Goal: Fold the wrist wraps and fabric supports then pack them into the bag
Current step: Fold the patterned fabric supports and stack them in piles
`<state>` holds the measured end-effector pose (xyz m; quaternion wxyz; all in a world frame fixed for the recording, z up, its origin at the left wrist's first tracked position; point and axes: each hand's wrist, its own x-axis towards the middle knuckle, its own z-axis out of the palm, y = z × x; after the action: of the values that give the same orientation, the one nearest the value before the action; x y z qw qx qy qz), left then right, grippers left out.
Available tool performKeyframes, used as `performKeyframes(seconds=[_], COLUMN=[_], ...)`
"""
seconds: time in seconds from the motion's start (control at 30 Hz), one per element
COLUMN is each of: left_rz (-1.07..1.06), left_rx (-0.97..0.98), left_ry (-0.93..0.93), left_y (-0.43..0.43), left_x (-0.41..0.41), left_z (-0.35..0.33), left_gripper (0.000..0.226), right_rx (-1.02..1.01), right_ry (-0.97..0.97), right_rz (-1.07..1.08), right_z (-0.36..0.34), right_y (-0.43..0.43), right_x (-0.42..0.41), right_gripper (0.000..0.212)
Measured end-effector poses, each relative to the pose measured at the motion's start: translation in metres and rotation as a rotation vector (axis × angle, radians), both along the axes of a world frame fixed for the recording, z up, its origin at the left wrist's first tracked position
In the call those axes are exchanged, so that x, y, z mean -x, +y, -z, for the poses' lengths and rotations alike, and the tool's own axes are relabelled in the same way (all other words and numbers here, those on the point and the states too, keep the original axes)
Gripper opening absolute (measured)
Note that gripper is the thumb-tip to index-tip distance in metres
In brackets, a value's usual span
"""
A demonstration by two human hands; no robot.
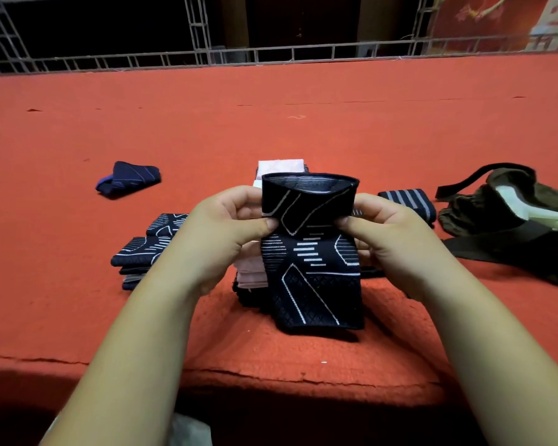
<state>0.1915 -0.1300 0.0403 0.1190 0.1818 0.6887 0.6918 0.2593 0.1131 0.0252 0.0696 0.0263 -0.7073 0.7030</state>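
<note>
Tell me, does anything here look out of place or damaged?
One navy support lies alone and rumpled, left of the stacks. The red table cover is cracked along its near edge. The patterned support, pinched by left hand and right hand, is simply mid-fold.

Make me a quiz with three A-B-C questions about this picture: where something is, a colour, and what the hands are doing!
1. Where is the bag? A. far left B. on the right C. on the floor
2. What colour is the table cover? A. green B. red C. yellow
3. What is happening to the dark patterned support? A. both hands pinch it B. it lies untouched C. it sits in the bag
Answers: 1 B, the bag lies at the table's right side. 2 B, the cover is red throughout. 3 A, the left hand and right hand pinch its sides.
</note>
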Motion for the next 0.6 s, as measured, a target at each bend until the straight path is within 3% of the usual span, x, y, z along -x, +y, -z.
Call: performKeyframes(seconds=[0.17, 0.3, 0.4, 0.53, 0.57, 0.6], left_rz=[0.035, -0.007, -0.042, -0.003, 0.012, 0.010], left_rx=[-0.115, -0.081, -0.106, -0.193, -0.204, -0.192], left_ry=[-0.051, -0.093, -0.108, -0.097, -0.094, -0.094], left_y=[-0.0012, 0.0001, -0.0009, 0.0022, 0.0026, 0.0032], left_x=[0.0018, -0.0010, -0.0006, -0.0011, -0.0007, 0.0000], left_z=[-0.0022, -0.0051, -0.0068, -0.0077, -0.0057, -0.0027], left_gripper=[0.022, 0.030, 0.033, 0.010, 0.008, 0.021], right_rx=[0.208, 0.268, 0.322, 0.118, 0.039, -0.009], right_ry=[-0.064, -0.071, -0.078, 0.013, 0.039, 0.071], right_rz=[-0.001, -0.048, -0.047, -0.026, -0.008, 0.001], right_z=[0.0020, 0.0025, -0.0031, 0.0015, 0.0043, 0.0052], right_y=[-0.0048, -0.0062, -0.0068, -0.0078, -0.0072, -0.0081], right_x=[0.0048, 0.0051, 0.0000, 0.0020, 0.0024, 0.0022], right_gripper=[0.032, 0.052, 0.046, 0.015, 0.017, 0.021])
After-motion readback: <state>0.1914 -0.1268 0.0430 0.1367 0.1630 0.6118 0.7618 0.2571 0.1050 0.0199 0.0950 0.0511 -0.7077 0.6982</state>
